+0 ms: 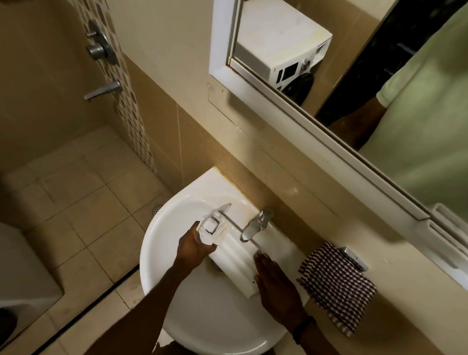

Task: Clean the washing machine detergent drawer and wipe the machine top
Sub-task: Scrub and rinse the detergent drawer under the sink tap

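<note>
From the head camera I look down on a white wash basin (193,305) fixed to a tiled wall. The detergent drawer (234,254) lies across the basin's back edge, under the tap (254,226), its front panel toward the basin's right rim and its compartment end toward the left. My left hand (195,243) is closed around the compartment end, where a clear plastic insert (215,219) sticks up. My right hand (273,280) lies flat and spread on the front-panel end, pressing rather than gripping.

I judge the drawer light, stiff moulded plastic, probably slick when wet and soapy, with thin partitions and an insert that could snap or pop loose. The sturdy outer walls and front panel look like the safest places to hold it, not the insert.

A checked cloth (335,285) hangs over the ledge just right of the basin, apart from the drawer. The washing machine (278,41) shows in the mirror (258,97), its top bare and its drawer slot open.
</note>
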Motion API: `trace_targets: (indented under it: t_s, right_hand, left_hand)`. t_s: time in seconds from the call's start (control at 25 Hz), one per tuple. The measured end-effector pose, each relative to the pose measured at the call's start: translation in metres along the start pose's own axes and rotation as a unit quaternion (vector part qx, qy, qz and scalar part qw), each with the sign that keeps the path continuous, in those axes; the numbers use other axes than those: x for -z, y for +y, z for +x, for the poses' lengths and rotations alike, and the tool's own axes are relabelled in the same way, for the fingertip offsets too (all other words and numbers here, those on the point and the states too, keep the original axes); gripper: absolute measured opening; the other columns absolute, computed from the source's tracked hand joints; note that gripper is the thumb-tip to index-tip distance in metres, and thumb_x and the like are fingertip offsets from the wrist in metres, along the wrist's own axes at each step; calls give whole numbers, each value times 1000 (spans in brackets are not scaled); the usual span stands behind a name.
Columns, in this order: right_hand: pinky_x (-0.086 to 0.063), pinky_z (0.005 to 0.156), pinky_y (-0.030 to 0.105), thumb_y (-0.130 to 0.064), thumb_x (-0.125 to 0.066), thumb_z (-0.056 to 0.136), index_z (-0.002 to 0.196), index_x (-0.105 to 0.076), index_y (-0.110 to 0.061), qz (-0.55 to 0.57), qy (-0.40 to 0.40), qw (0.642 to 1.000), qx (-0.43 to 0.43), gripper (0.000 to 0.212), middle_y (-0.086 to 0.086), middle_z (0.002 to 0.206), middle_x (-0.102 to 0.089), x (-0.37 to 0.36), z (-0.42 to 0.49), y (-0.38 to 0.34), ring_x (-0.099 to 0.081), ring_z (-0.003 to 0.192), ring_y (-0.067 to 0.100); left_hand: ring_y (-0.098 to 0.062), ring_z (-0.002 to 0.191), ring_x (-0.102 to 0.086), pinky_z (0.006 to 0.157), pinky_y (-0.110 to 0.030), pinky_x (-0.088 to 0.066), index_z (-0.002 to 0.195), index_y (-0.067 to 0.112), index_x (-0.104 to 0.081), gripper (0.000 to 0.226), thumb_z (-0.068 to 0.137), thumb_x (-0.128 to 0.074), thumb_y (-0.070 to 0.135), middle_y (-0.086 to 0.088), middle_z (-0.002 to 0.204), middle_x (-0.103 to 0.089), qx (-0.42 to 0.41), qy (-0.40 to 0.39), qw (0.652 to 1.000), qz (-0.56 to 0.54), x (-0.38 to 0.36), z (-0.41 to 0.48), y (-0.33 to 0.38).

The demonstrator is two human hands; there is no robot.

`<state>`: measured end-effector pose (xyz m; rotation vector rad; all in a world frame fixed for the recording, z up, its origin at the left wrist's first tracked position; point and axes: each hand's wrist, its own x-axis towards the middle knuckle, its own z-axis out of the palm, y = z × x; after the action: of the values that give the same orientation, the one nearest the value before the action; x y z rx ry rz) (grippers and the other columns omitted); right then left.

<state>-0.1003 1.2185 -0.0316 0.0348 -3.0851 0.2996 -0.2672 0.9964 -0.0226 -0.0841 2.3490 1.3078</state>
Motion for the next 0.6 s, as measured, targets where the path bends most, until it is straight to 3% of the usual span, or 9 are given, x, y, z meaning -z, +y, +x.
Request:
trace_targets:
  t_s: [0.12,0.32,0.6]
  right_hand:
    - [-39,116,33,-34,-43,105,154,-34,-10,29,-20,999,4,55,5,161,-33,-5,12,-8,-30,149,16]
    - [-29,120,37,-33,-41,105,157,-25,-9,47,-50,997,32,60,6,164,-24,-24,83,-49,-20,153,19]
    - [-30,121,37,-36,-44,104,158,-26,-13,27,-9,1000,0,61,5,164,-25,-15,14,-9,-22,152,20]
  left_hand:
    - [-22,101,-66,84,-24,-46,117,21,-60,57,68,-88,19,7,105,-69,-12,-8,1000,28,6,6,4]
    - [-24,113,-64,93,-26,-47,131,17,-56,71,70,-91,23,-1,124,-67,-29,-3,999,41,4,3,6]
    - [-27,119,-63,93,-24,-43,132,13,-56,72,69,-92,19,-1,122,-67,-17,1,1000,19,4,4,6]
